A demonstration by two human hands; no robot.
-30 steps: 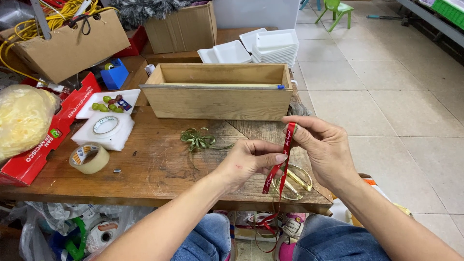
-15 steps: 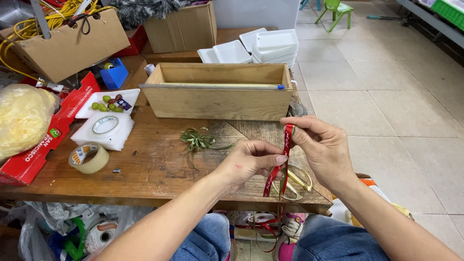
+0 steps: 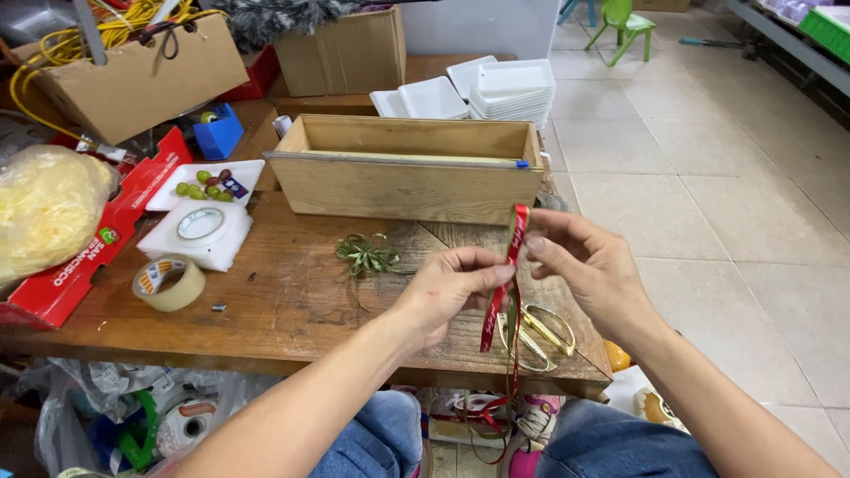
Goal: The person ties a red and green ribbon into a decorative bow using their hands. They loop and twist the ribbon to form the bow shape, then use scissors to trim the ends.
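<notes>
L→R: tape roll (image 3: 168,283) and white foam tray (image 3: 199,232) sit well left of the grip, on the wooden table (image 3: 292,310). Green ribbon bow (image 3: 367,255) lies just left of the hands, apart from them. Wooden box (image 3: 409,168) behind the grip.

Left hand (image 3: 447,292): thumb + forefinger pinched on the red ribbon (image 3: 500,296) at mid-length. Right hand (image 3: 589,265): fingertips pinched on the ribbon's top end, just above and right of the left pinch. Ribbon hangs roughly vertical between the two pinches; tail drops past the table edge toward the lap. Gold scissors (image 3: 536,332) lie right under the grip, not touched.

Handling, my read: thin, v. light, limp, prob. slick/glossy, so it'd slide through a loose pinch. Not fragile but creases. Best hold = flat faces, two pinch pts close together w/ slight tension.
</notes>
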